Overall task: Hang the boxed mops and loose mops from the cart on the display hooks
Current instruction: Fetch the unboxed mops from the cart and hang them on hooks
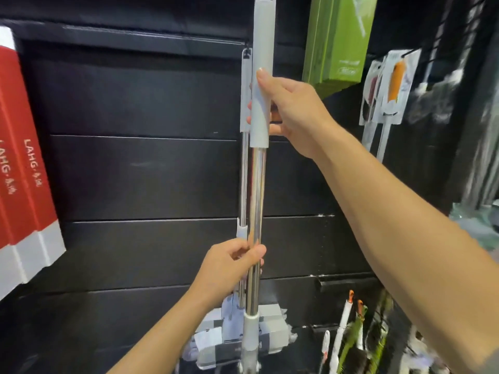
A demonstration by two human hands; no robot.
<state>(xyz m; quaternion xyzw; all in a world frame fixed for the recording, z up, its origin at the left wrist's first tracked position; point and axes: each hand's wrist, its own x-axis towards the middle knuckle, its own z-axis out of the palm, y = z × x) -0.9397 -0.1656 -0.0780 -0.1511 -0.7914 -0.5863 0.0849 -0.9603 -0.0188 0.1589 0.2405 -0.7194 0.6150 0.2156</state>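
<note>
I hold a loose mop (256, 190) upright before the black slat wall: a shiny steel pole with a grey grip on top and a grey collar below. My right hand (291, 112) grips the grey grip high up. My left hand (235, 261) grips the steel pole lower down. Directly behind it a second loose mop (244, 168) hangs on a display hook (246, 47). Its grey-and-white mop head (272, 336) shows at the bottom. The top of my mop's grip reaches the frame's upper edge.
Red and white boxes (24, 190) hang at the left. A green box (337, 41) hangs at the upper right, with packaged brushes (388, 87) beside it. Small brushes (348, 330) hang at the lower right. Black slat panels (140, 174) fill the middle.
</note>
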